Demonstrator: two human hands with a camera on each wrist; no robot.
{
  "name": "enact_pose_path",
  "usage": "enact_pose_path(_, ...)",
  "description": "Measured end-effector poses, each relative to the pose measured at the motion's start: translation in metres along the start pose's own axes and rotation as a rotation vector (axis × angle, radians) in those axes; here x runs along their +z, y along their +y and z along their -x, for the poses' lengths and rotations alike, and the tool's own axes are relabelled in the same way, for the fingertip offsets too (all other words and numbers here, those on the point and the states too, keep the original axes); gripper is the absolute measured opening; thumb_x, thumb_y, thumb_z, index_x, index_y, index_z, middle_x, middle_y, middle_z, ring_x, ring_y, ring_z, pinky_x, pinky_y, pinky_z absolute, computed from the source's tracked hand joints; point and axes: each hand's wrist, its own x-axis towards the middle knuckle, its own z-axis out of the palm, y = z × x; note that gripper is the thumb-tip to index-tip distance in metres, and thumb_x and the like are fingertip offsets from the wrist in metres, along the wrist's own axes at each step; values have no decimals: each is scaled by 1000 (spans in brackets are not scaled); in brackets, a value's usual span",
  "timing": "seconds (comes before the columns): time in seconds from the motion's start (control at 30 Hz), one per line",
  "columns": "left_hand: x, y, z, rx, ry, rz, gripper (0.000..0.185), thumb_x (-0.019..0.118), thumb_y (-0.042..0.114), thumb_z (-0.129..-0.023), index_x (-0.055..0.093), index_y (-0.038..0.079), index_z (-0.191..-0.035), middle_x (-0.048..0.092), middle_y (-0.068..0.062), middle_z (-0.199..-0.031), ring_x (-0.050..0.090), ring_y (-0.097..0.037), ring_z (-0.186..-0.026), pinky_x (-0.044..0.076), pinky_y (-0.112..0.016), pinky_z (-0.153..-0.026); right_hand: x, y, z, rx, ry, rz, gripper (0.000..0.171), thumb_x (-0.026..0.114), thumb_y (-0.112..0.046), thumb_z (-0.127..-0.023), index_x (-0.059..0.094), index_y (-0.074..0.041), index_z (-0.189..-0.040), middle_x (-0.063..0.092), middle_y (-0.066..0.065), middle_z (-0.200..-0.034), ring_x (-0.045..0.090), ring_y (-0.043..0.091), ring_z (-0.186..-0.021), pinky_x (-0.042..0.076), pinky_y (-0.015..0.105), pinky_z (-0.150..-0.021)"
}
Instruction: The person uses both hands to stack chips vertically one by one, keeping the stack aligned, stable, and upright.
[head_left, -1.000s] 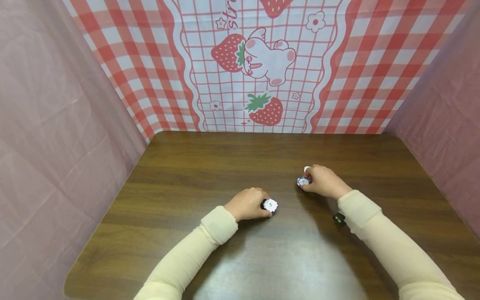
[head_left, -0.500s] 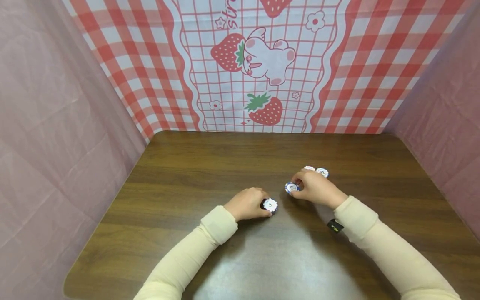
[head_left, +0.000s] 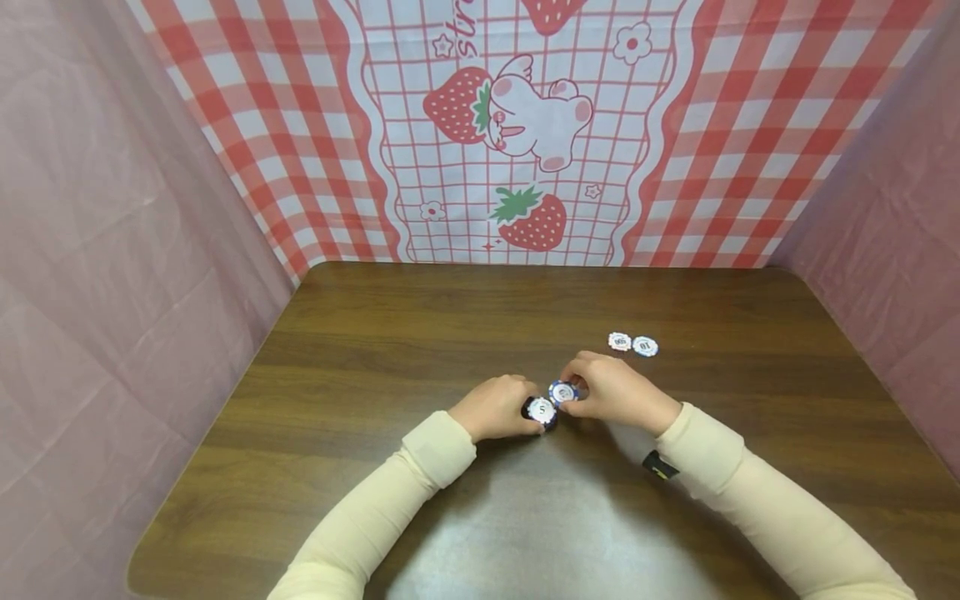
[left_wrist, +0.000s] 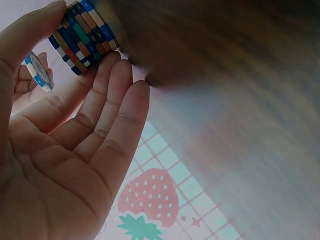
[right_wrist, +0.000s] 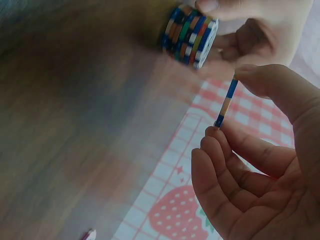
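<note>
My left hand (head_left: 495, 407) grips a short stack of poker chips (head_left: 542, 410) at the middle of the table, thumb on the near side and fingers on the far side. The stack's top chip is white with a 5 on it. In the left wrist view the stacked chips (left_wrist: 82, 35) show blue, green, orange and white edges. Just right of the stack, my right hand (head_left: 618, 390) pinches a single blue-and-white poker chip (head_left: 563, 392) between thumb and fingers. Seen edge-on in the right wrist view, this chip (right_wrist: 227, 102) is apart from the stack.
Two more poker chips lie side by side farther back on the right: a whitish one (head_left: 619, 342) and a blue-edged one (head_left: 645, 346). The wooden table (head_left: 420, 317) ends at a red checked cloth (head_left: 300, 133) behind. Pink curtains (head_left: 97, 250) hang at both sides.
My right hand has brought the blue chip leftward and nearer, from beside the loose chips to beside the stack. The two chips at the back have come into full view. The left hand stays put.
</note>
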Motion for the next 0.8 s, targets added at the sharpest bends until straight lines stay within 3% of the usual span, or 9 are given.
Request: enact_pose_path(0.8,0,-1,1,-15,14,8,28,78,39,-78,66,18,-91,66,6,-87,58,-9,-78,49,-26,-70,17,-17,-5,-83,-39,-37,26,81,-20,-71,71,-8,-91,62,-2,-85,53,6,-72,46,24,-65)
